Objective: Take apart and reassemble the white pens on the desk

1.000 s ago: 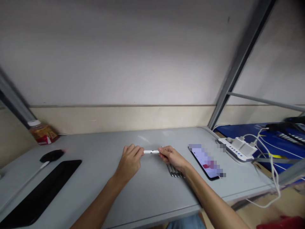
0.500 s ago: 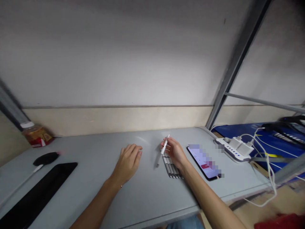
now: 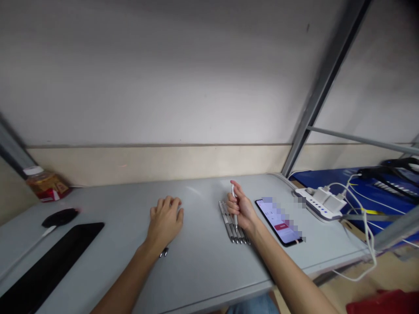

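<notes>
My right hand (image 3: 241, 208) is closed around a white pen (image 3: 233, 192), held nearly upright just above a row of several silver pens (image 3: 231, 226) lying side by side on the grey table (image 3: 203, 261). My left hand (image 3: 164, 221) rests on the table to the left, fingers curled down over something; pen tips (image 3: 164, 252) stick out from under the wrist. What the fingers grip is hidden.
A phone (image 3: 279, 220) with a lit screen lies right of my right hand. A white power strip (image 3: 319, 203) with chargers and cables sits at the far right. A black mat (image 3: 46, 266), a black mouse (image 3: 60, 216) and a jar (image 3: 46, 183) are at the left.
Both hands held the white pen between them; my left hand let go and moved left and down onto the table. My right hand carried the pen over the row of pens.
</notes>
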A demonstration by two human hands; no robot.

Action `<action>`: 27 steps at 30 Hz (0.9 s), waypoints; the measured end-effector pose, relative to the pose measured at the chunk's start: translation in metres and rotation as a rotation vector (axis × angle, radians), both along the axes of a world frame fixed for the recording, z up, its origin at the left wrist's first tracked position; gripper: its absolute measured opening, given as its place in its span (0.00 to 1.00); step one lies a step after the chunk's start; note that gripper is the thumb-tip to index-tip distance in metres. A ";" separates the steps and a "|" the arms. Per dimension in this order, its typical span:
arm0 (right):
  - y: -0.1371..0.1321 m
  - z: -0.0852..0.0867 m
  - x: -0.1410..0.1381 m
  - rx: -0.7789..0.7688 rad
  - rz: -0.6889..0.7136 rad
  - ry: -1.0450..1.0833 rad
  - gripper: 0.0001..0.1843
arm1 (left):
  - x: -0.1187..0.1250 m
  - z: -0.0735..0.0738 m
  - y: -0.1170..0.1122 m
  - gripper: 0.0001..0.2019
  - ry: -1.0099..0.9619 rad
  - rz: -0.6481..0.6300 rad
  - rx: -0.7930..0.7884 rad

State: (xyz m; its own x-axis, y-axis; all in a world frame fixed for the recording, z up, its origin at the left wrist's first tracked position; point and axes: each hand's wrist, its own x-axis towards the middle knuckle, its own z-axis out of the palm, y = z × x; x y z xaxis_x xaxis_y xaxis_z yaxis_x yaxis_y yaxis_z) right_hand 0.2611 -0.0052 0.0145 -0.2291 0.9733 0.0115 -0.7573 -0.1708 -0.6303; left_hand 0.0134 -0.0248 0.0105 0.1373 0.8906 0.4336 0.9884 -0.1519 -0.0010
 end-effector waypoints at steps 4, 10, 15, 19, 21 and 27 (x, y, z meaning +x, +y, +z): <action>0.000 0.001 -0.001 0.026 0.019 -0.005 0.14 | -0.001 0.000 -0.001 0.12 -0.016 -0.025 -0.046; -0.002 0.003 -0.002 0.048 0.006 -0.091 0.16 | -0.001 0.000 -0.001 0.12 -0.023 -0.050 -0.059; 0.000 0.001 -0.002 0.042 -0.008 -0.091 0.16 | -0.001 0.000 -0.001 0.12 -0.029 -0.068 -0.068; 0.000 0.001 -0.002 0.014 -0.043 -0.093 0.15 | -0.001 0.000 -0.001 0.12 -0.024 -0.053 -0.065; 0.000 0.002 -0.003 0.019 -0.031 -0.103 0.15 | -0.001 0.000 -0.001 0.12 -0.020 -0.039 -0.073; -0.002 0.003 -0.007 0.040 0.065 -0.160 0.19 | -0.002 -0.001 -0.002 0.12 -0.017 -0.061 -0.084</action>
